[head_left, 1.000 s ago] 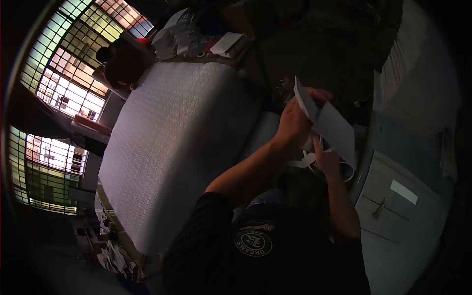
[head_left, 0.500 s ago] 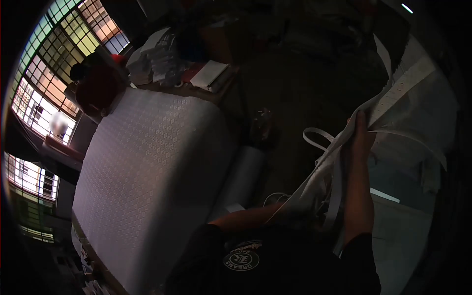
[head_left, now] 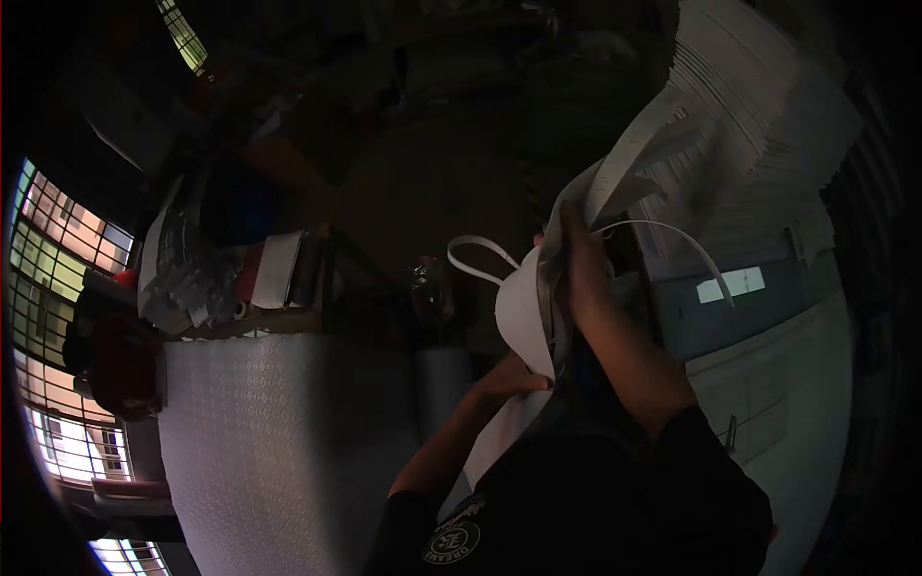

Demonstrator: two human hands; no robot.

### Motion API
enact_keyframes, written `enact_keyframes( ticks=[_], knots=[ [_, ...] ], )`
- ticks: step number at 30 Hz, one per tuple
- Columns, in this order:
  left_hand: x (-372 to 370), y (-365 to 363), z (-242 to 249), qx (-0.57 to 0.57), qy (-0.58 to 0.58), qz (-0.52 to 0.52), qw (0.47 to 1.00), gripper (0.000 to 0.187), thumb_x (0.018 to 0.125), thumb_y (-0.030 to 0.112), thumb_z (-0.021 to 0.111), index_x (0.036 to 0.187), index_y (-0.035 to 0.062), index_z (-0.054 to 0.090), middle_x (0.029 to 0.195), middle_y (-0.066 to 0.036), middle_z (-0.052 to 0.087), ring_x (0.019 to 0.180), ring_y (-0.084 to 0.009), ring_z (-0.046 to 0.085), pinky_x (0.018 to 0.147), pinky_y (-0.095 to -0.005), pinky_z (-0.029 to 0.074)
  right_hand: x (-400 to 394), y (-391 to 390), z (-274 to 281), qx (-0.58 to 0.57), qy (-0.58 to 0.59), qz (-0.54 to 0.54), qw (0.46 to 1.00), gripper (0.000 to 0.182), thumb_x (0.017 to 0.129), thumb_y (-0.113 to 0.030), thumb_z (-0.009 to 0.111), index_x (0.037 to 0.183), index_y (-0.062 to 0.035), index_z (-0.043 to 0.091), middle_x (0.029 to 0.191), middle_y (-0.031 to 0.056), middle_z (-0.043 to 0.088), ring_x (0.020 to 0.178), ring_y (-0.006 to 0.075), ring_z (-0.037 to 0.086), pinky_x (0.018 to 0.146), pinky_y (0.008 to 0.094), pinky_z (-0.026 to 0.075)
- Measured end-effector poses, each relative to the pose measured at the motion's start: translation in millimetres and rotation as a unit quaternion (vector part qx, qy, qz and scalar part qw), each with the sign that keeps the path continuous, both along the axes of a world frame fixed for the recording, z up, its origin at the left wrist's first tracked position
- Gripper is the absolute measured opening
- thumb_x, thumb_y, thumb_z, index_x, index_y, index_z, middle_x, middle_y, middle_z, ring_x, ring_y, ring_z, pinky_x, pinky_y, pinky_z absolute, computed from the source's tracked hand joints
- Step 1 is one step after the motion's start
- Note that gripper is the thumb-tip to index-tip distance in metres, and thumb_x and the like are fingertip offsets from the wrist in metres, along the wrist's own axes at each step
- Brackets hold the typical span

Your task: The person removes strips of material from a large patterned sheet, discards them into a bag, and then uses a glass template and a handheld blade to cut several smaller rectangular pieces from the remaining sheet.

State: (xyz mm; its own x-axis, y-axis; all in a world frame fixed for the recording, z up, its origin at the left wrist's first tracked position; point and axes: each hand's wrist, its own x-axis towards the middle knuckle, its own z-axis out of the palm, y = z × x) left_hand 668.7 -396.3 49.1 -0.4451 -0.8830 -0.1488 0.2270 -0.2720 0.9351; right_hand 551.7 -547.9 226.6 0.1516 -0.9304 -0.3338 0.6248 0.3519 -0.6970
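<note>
A bundle of long pale strips (head_left: 524, 305) runs from the upper right down toward my body. My right hand (head_left: 578, 254) is closed round its upper part, with the fingers partly hidden behind it. Lower down, my left hand (head_left: 520, 377) pinches the same bundle, its thumb lying on the edge. One narrow strip loops out to the left of the bundle, and another curves away to the right. Above my right hand the strips spread toward a broad stack of pale pleated sheets (head_left: 740, 86).
A large table with patterned white cloth (head_left: 245, 413) fills the lower left. Beyond it lie grey plastic-wrapped items (head_left: 192, 274) and a red-and-white box (head_left: 279, 269). A person in red (head_left: 125, 365) is at the far left. Another pale surface (head_left: 778, 413) stands at the right.
The view has swung to the right. My left hand, hidden before, now shows gripping the lower bundle. My right hand still holds the strips, which hang closer to my body's middle.
</note>
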Motion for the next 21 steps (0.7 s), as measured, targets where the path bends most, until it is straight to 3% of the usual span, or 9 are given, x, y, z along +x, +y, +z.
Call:
enact_keyframes(
  ticks=[2,3,7,8,10,11,14,19,21],
  knots=[
    [3,-56,-21,0.044,-0.035,-0.103,0.993,0.058,0.089,0.028,0.077,0.137,0.0033,0.056,0.127,-0.008,0.065,0.114,-0.0200,0.062,0.096,-0.0354,0.050,28,-17,8,-0.048,-0.211,0.138,0.967,0.026,0.098,-0.033,0.070,0.086,-0.0140,0.057,0.076,-0.0018,0.056,0.067,0.0096,0.051,0.073,0.0257,0.043],
    [2,-79,-30,0.077,-0.069,-0.169,0.980,0.044,0.087,0.024,0.079,0.125,0.0029,0.067,0.119,-0.006,0.069,0.108,-0.0184,0.065,0.092,-0.0342,0.051,41,-36,4,-0.052,-0.219,0.133,0.965,0.026,0.098,-0.033,0.070,0.086,-0.0140,0.057,0.076,-0.0018,0.056,0.067,0.0096,0.051,0.073,0.0257,0.043],
    [-8,-146,25,0.178,-0.084,-0.046,0.979,0.029,0.085,0.018,0.082,0.109,0.0028,0.073,0.105,-0.005,0.072,0.101,-0.0164,0.066,0.086,-0.0327,0.053,82,-129,0,-0.068,-0.298,0.229,0.924,0.045,0.100,-0.041,0.064,0.068,-0.0176,0.044,0.064,-0.0042,0.039,0.061,0.0092,0.038,0.069,0.0275,0.040],
    [-10,-160,4,0.095,-0.001,-0.023,0.995,0.027,0.086,0.018,0.081,0.108,0.0031,0.073,0.102,-0.005,0.073,0.098,-0.0168,0.067,0.085,-0.0324,0.054,87,-150,5,-0.061,-0.313,0.236,0.918,0.048,0.100,-0.040,0.064,0.065,-0.0183,0.041,0.060,-0.0051,0.037,0.059,0.0085,0.036,0.069,0.0278,0.039],
    [-3,-210,2,-0.001,0.078,-0.002,0.997,0.025,0.087,0.017,0.081,0.106,0.0035,0.074,0.100,-0.005,0.073,0.096,-0.0171,0.068,0.084,-0.0321,0.054,89,-196,17,-0.103,-0.338,0.267,0.896,0.033,0.101,-0.036,0.063,0.078,-0.0173,0.049,0.067,-0.0053,0.045,0.062,0.0080,0.040,0.071,0.0279,0.040],
    [1,-227,12,0.000,0.032,0.031,0.999,0.026,0.087,0.015,0.080,0.109,0.0034,0.072,0.103,-0.005,0.072,0.097,-0.0181,0.068,0.085,-0.0327,0.054,91,-213,19,-0.129,-0.359,0.295,0.876,0.019,0.102,-0.031,0.062,0.092,-0.0164,0.056,0.074,-0.0054,0.053,0.065,0.0074,0.044,0.074,0.0280,0.040],
    [24,-263,9,-0.053,-0.078,0.110,0.989,0.029,0.090,0.014,0.076,0.116,0.0038,0.068,0.110,-0.006,0.070,0.100,-0.0195,0.067,0.087,-0.0337,0.054,100,-251,30,-0.107,-0.344,0.264,0.895,0.017,0.102,-0.031,0.062,0.099,-0.0159,0.056,0.073,-0.0048,0.050,0.065,0.0076,0.043,0.073,0.0280,0.039],
    [96,-357,-17,-0.338,-0.323,0.271,0.841,0.041,0.098,0.017,0.066,0.135,0.0053,0.055,0.126,-0.008,0.064,0.112,-0.0206,0.062,0.092,-0.0350,0.053,114,-325,55,-0.106,-0.245,0.260,0.928,0.021,0.102,-0.034,0.063,0.096,-0.0150,0.054,0.072,-0.0046,0.046,0.066,0.0075,0.040,0.073,0.0274,0.039],
    [128,-386,-29,-0.109,-0.290,0.300,0.902,0.036,0.097,0.022,0.068,0.128,0.0045,0.059,0.122,-0.009,0.064,0.109,-0.0226,0.061,0.093,-0.0373,0.052,130,-358,46,-0.111,-0.228,0.251,0.934,0.024,0.102,-0.035,0.063,0.093,-0.0149,0.054,0.072,-0.0047,0.045,0.066,0.0076,0.040,0.074,0.0271,0.040]
  ],
)
